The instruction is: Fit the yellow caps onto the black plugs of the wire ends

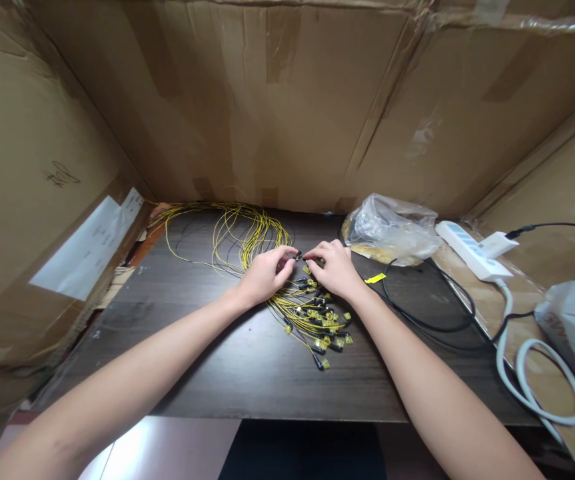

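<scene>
Over the bundle, my left hand (266, 275) is closed in a pinch, with a small black connector (298, 255) at its fingertips. My right hand (334, 268) faces it a short gap away, thumb and fingers also pinched together. A dark bit shows at its fingertips, too small to name. Below both hands lie several yellow wires with black ends and clear yellowish tags (324, 323), fanned out on the table. Behind my left hand, the yellow wires (252, 230) run back in loose loops toward the far left.
Cardboard walls (287, 107) enclose the dark wood table (207, 360) on three sides. At the back right lies a clear plastic bag (392, 227). Black cable (432, 327) with a yellow label (376, 278) loops near my right forearm. A white power strip (472, 250) stands farther right.
</scene>
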A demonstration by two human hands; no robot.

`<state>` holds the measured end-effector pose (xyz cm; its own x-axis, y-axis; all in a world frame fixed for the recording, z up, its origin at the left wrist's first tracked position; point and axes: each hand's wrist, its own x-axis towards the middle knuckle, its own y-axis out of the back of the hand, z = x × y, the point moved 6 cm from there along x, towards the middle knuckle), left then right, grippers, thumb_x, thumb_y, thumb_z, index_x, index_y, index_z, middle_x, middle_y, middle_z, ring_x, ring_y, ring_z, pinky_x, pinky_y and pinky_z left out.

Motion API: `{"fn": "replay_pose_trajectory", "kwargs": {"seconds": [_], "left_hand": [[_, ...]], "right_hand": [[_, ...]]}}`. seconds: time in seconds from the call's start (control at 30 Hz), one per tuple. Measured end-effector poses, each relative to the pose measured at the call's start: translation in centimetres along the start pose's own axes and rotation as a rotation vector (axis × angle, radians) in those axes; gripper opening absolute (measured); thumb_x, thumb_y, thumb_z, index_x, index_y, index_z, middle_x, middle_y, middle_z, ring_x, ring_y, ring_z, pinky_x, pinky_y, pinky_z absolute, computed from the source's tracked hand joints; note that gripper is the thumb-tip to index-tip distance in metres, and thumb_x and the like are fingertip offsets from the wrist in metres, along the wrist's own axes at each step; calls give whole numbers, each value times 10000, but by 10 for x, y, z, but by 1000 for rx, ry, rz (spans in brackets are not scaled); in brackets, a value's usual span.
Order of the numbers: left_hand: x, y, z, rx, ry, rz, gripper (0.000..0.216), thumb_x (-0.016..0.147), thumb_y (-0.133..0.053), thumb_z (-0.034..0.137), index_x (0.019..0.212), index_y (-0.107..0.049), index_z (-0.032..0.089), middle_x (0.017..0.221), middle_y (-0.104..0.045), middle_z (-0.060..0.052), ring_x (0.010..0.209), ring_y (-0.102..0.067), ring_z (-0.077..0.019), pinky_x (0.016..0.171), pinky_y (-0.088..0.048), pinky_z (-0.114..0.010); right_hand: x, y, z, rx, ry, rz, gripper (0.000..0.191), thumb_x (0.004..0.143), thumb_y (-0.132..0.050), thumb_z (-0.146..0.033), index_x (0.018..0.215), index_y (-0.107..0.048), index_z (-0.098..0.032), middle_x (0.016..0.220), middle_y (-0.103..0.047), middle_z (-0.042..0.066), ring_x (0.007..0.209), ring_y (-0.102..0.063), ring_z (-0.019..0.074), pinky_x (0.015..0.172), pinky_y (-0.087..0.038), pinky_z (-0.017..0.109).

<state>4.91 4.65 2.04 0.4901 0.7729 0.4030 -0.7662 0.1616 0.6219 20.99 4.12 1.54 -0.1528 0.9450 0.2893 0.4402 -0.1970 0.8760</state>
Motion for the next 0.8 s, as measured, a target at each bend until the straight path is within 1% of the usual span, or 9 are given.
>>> {"fn": "replay_pose_trajectory", "kwargs": {"seconds": [0.07,0.2,0.37,0.43,0.57,0.67,0.8], "left_hand": [[0,1,1,15,-10,1,244,957,-539,230,1162,-649,158,940,-756,-60,771,-692,-170,774,-539,-294],[1,2,2,12,-7,11,195,952,-550,241,1083,-673,166,923,-761,-54,798,-709,-178,759,-543,-290],[1,3,-2,-58,48,40,152,920,-567,219,1026,-656,156,871,-761,-46,778,-718,-168,725,-551,-267],[2,5,-2,-67,63,54,146,915,-569,223,1013,-653,154,865,-756,-47,768,-713,-165,709,-550,-263],[3,8,2,-42,40,77,146,913,-565,232,988,-663,154,894,-739,-54,798,-691,-166,713,-536,-269],[3,12,4,-12,22,103,136,902,-574,236,955,-673,160,892,-723,-52,800,-666,-169,697,-518,-272],[3,12,3,-37,42,106,148,912,-568,247,967,-676,161,887,-727,-48,793,-670,-167,685,-516,-269]], "right_hand": [[0,0,-1,-3,-4,-1,187,924,-590,-240,951,-775,-236,1020,-723,81,1032,-521,284,846,-342,419],[-2,0,-3,-4,-5,1,158,932,-592,-234,933,-750,-226,1036,-728,75,1059,-517,292,851,-344,423],[-1,10,-9,73,26,79,136,916,-590,-211,928,-726,-216,1006,-747,71,1064,-550,282,899,-371,438],[-2,14,-13,188,43,103,135,894,-584,-199,909,-717,-212,971,-748,68,1007,-596,259,892,-418,416],[-3,16,-20,542,33,120,110,840,-590,-226,861,-696,-203,876,-726,47,785,-663,190,756,-518,326],[-5,9,-22,727,-3,125,94,805,-633,-273,826,-687,-198,846,-722,43,771,-685,185,763,-555,319],[-6,-2,-19,866,-70,101,149,774,-705,-330,827,-691,-192,854,-744,52,788,-711,198,784,-585,334]]}}
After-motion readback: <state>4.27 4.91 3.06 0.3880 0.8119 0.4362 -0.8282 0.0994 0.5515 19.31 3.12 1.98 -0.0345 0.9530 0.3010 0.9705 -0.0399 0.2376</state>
